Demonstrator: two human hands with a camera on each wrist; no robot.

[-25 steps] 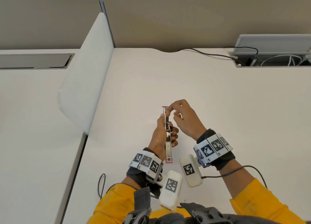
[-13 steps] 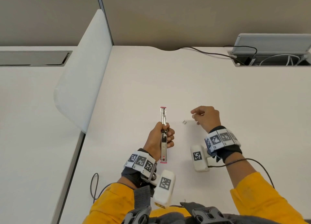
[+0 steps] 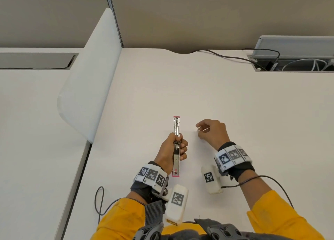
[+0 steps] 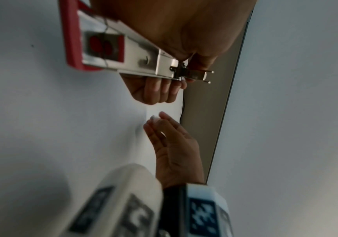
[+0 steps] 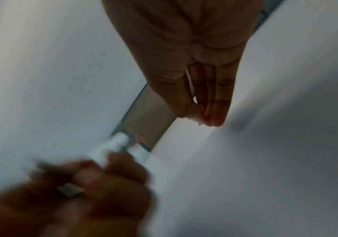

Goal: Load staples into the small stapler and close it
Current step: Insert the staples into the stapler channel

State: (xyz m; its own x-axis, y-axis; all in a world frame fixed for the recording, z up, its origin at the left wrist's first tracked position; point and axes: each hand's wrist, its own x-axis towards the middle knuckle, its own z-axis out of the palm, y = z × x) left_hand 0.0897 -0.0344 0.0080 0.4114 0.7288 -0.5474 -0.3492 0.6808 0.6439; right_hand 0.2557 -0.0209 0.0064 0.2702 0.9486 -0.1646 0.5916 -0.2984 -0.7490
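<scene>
Nearest, the left hand point(image 3: 171, 149) grips the small stapler point(image 3: 176, 145) around its middle, fingers curled round the metal body, holding it opened out flat in a straight line that points away from the person, a pink-trimmed end at each tip. It is held just over the white desk point(image 3: 235, 104), and whether it touches the surface cannot be told.

Just right of it and slightly farther, the right hand point(image 3: 211, 131) hovers low over the desk, thumb and fingertips drawn together on a small pale piece point(image 4: 155, 117), likely a short strip of staples. Both wrist views are blurred, so whether the pinch has actually secured it cannot be told.

The risk from here is a weak pinch: so small a strip could slip, snap or skate off across the smooth desk. If the stapler tilts, staples could also seat crooked in the channel and jam when it closes.

Farther right, cables point(image 3: 235, 56) run into an open desk tray point(image 3: 296, 62).
</scene>
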